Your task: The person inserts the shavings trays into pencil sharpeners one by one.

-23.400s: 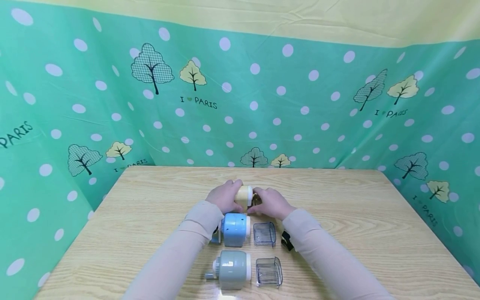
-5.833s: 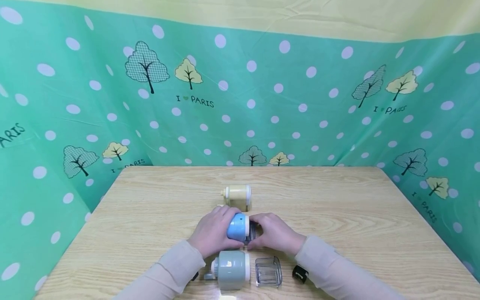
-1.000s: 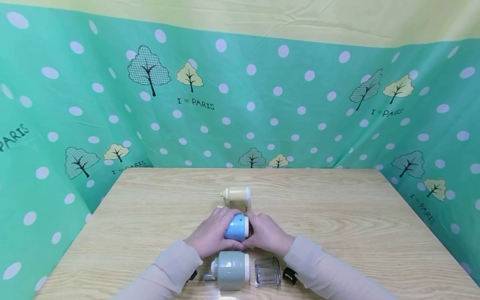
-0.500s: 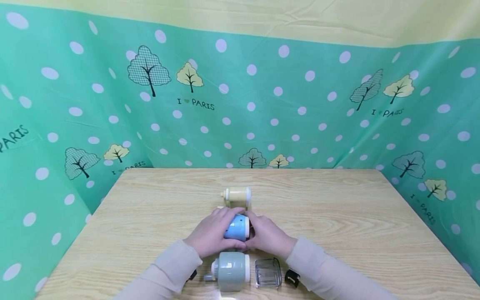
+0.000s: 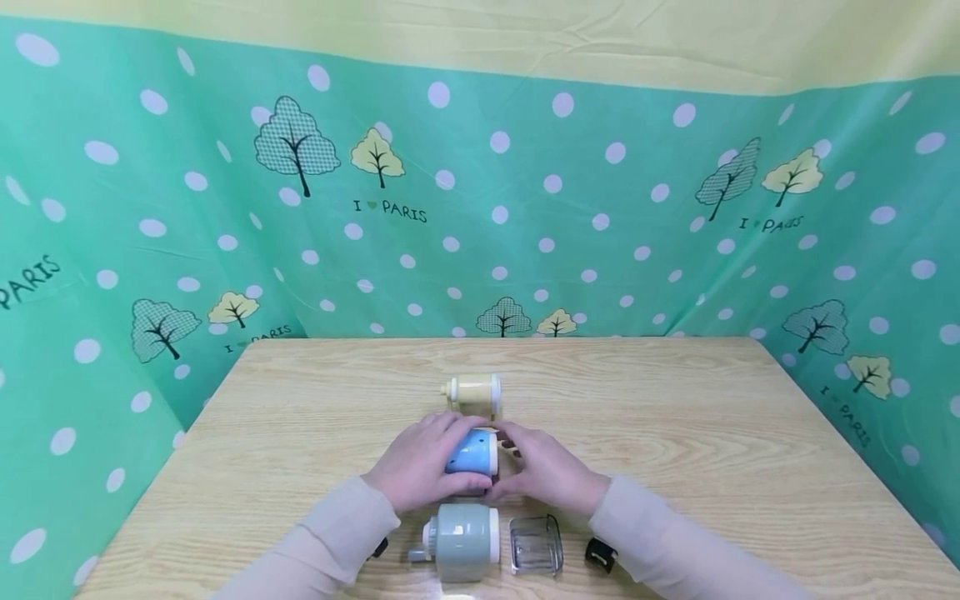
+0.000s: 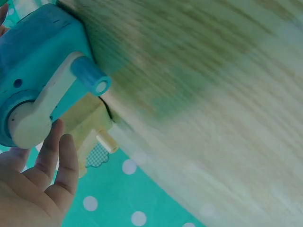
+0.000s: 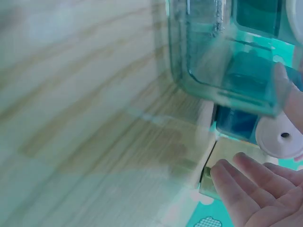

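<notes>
A blue crank pencil sharpener (image 5: 471,452) stands mid-table. My left hand (image 5: 420,467) grips its body from the left, fingers over the far side and thumb on the near side. In the left wrist view its pale crank (image 6: 47,101) points away from my fingers. My right hand (image 5: 551,471) is beside the sharpener's white front, fingers extended and spread from the thumb. Nothing shows in that hand in the right wrist view, where the white front with its pencil hole (image 7: 279,135) lies between fingers and thumb. Whether its fingertips touch the sharpener, I cannot tell.
Behind stands a yellow sharpener (image 5: 474,392). A grey-green sharpener (image 5: 462,542) is nearest me, with a clear shavings drawer (image 5: 536,544) lying at its right. Black wrist-camera parts (image 5: 601,554) show by my right sleeve. A polka-dot cloth (image 5: 405,275) encloses the table.
Earlier, the blue sharpener's clear drawer lay apart, then was held at its front by my right hand. Now my right hand has drawn back slightly rightward and its fingers have spread.
</notes>
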The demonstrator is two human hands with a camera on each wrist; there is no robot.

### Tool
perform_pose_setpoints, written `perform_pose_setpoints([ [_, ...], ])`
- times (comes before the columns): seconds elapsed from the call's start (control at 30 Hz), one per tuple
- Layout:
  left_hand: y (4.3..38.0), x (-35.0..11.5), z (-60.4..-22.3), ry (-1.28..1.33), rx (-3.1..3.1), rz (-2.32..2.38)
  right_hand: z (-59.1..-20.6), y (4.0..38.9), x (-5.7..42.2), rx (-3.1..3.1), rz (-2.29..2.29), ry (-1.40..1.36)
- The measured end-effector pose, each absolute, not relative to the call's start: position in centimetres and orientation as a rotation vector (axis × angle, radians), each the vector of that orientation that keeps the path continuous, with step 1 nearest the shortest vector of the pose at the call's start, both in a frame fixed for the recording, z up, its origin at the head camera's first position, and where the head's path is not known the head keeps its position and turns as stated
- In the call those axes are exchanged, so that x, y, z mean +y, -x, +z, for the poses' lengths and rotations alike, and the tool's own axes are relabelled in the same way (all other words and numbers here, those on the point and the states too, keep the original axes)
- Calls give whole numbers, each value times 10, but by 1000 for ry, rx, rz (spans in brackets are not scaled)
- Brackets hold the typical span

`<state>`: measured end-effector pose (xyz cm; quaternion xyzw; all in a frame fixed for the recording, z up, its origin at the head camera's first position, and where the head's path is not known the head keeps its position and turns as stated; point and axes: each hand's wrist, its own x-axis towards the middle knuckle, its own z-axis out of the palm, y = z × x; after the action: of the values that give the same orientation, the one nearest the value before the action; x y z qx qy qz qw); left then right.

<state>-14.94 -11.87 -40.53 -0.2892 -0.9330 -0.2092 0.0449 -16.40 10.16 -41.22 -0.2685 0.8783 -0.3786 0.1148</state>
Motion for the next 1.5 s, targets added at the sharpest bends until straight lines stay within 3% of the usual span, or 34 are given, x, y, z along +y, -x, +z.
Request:
perform_pose_setpoints([
  [1.5,97,-114,-394,1044,-2427,-499,-410,105,155,2684,-868,962],
])
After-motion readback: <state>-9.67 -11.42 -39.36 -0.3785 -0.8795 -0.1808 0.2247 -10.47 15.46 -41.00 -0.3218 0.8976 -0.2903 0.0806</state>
